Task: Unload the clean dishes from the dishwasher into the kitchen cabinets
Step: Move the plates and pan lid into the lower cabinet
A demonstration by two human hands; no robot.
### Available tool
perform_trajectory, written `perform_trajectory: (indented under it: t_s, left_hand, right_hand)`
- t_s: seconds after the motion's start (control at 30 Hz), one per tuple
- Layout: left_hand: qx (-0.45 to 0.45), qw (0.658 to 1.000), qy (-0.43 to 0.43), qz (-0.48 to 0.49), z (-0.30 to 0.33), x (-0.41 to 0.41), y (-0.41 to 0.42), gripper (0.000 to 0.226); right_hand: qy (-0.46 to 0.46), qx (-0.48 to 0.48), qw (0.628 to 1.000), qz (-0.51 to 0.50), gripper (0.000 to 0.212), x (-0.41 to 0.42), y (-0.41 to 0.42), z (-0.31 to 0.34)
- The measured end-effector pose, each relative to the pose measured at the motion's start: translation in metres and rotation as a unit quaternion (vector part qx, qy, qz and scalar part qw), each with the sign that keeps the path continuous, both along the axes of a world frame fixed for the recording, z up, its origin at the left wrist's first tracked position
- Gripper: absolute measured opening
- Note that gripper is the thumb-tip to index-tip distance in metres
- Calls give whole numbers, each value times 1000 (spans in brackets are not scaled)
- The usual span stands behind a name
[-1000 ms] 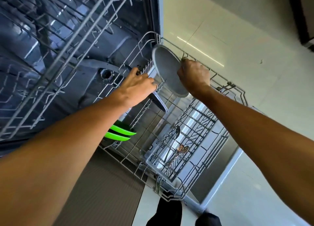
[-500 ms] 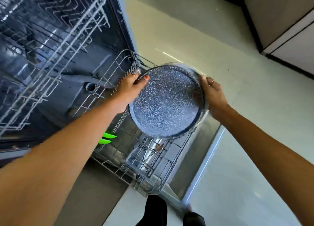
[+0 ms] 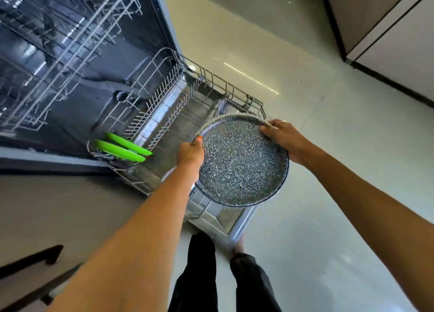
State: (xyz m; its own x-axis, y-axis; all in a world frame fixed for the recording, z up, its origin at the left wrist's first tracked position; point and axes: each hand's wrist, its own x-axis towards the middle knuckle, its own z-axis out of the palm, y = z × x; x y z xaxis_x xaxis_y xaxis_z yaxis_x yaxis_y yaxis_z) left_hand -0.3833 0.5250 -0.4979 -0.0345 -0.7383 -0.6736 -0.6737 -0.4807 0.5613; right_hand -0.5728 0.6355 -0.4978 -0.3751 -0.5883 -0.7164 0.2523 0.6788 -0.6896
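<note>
Two hands gripping speckled pan point(image 3: 242, 163) by opposite rims: left hand point(image 3: 190, 153), right hand point(image 3: 281, 136). Pan hanging over lower rack point(image 3: 164, 95); two green plates point(image 3: 124, 147) standing nearby.

Place: home kitchen.
Appliance: open dishwasher point(image 3: 77, 60) at 10 o'clock, lower wire rack point(image 3: 178, 105) pulled out over its door.
Contents: two green plates point(image 3: 122, 147) standing in the rack.
Fittings: pale cabinet fronts point(image 3: 385, 25) at 2 o'clock.
Floor: glossy light tiles point(image 3: 270, 36).
</note>
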Motion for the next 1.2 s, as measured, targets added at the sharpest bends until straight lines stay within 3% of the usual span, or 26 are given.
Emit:
perform_trajectory:
  t_s: [0.33, 0.5, 0.67, 0.77, 0.9, 1.03, 1.2]
  left_hand:
    - [73, 984, -109, 122, -19, 118, 139, 48]
    - [136, 969, -85, 188, -30, 198, 159, 47]
    - [174, 903, -17, 393, -20, 267, 170, 23]
    - [168, 863, 35, 475, -14, 303, 177, 25]
    - [157, 815, 64, 554, -6, 346, 187, 32]
    - [146, 781, 79, 602, 0, 394, 198, 36]
    - [133, 741, 99, 651, -5, 444, 196, 35]
  right_hand:
    - [-30, 133, 982, 130, 22, 92, 68, -27]
    - [-20, 166, 967, 190, 22, 155, 63, -39]
    - [-42, 208, 941, 263, 27, 223, 49, -44]
    - [-66, 214, 932, 286, 26, 263, 35, -42]
    - [-78, 207, 914, 341, 12, 316, 17, -34]
    - [-65, 196, 895, 394, 27, 370, 4, -27]
    - [-78, 196, 891, 401, 23, 432, 2, -18]
